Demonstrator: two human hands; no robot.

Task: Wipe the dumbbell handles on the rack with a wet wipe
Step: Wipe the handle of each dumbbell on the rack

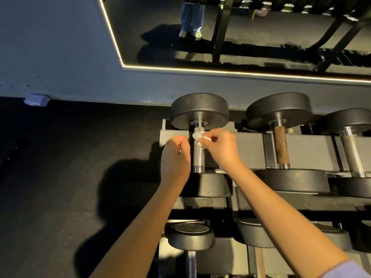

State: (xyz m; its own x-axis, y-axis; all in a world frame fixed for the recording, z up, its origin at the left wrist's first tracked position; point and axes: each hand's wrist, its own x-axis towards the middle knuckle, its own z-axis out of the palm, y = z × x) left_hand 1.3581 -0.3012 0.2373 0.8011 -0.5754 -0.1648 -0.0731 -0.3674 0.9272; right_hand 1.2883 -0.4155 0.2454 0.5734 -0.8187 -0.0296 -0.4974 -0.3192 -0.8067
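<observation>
the wipe [196,137] lies bunched against the handle [197,155] of the leftmost dumbbell [199,108] on the top tier of the rack [251,149], near the handle's 12 o'clock end. the right hand [220,146] sits at 3 o'clock of the handle, its fingers [208,137] pinching the wipe. the left hand [176,155] sits at 9 o'clock, just beside the handle, with its fingers curled; whether they grip anything cannot be told. a rusty-handled dumbbell [280,145] rests at 3 o'clock of the first. a mirror [261,37] hangs at 12 o'clock.
</observation>
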